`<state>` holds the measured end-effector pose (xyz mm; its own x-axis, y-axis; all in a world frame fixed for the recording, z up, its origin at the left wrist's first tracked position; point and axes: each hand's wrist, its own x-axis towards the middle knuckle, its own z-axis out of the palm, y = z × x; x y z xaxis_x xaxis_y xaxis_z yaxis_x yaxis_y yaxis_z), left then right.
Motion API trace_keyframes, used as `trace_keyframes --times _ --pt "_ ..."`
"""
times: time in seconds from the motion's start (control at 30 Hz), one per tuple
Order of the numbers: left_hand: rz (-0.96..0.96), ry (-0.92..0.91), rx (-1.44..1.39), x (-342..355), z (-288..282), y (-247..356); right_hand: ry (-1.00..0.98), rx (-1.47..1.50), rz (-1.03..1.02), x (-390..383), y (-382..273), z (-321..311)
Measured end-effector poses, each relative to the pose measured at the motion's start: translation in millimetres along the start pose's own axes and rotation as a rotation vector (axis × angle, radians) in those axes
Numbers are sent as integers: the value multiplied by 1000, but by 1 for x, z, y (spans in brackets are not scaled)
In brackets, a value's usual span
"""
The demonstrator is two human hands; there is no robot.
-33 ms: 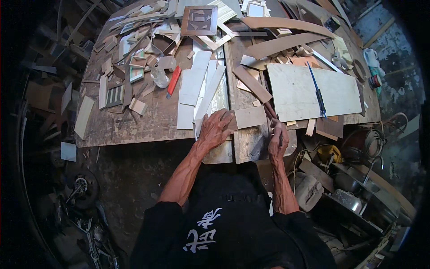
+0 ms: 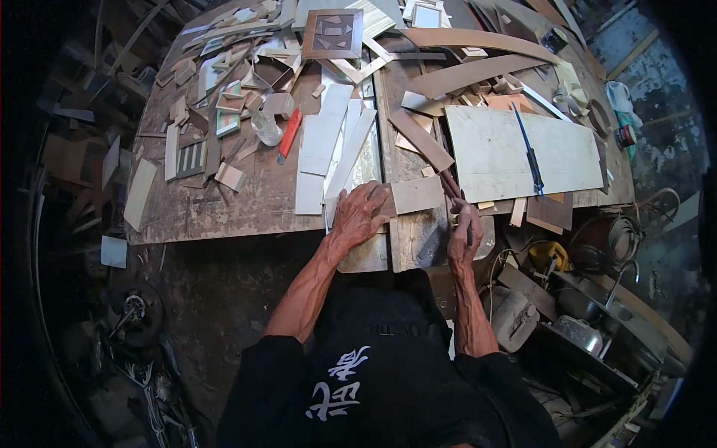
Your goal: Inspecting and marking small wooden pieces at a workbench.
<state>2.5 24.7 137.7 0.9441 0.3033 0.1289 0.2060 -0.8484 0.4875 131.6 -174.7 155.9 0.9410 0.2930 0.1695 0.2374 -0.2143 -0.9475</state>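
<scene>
A small light-brown wooden board [image 2: 418, 196] lies across the narrow rail at the near edge of the bench. My left hand [image 2: 361, 213] is closed over its left end, pressing it, with the thumb side toward the pale strips. Just right of the board, my right hand [image 2: 464, 230] is closed round a slim reddish-brown stick [image 2: 449, 184] that points away from me; its lower end is hidden in the fingers, and its exact kind does not show. Pale flat strips [image 2: 323, 142] lie beyond my left hand. A brown wooden strip [image 2: 420, 140] lies beyond the board.
A red-handled cutter [image 2: 290, 137] and a clear jar [image 2: 266, 128] stand left of the strips. To the right, a blue-black slim tool [image 2: 532, 160] rests on a large pale panel [image 2: 478, 153]. Wood offcuts and a dark frame [image 2: 308, 45] crowd the far side. A jerrycan [image 2: 515, 317] sits below right.
</scene>
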Motion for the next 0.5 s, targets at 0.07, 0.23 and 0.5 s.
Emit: trace_keyframes --times 0.07,0.23,0.5 --pt "-17 -4 -34 -2 2 -4 21 -18 -8 -5 -19 2" --pt "-32 -35 -57 0 3 -4 -120 35 36 -10 -25 8" --pt "-42 -16 -68 -2 4 -4 -293 -67 -78 -10 -32 38"
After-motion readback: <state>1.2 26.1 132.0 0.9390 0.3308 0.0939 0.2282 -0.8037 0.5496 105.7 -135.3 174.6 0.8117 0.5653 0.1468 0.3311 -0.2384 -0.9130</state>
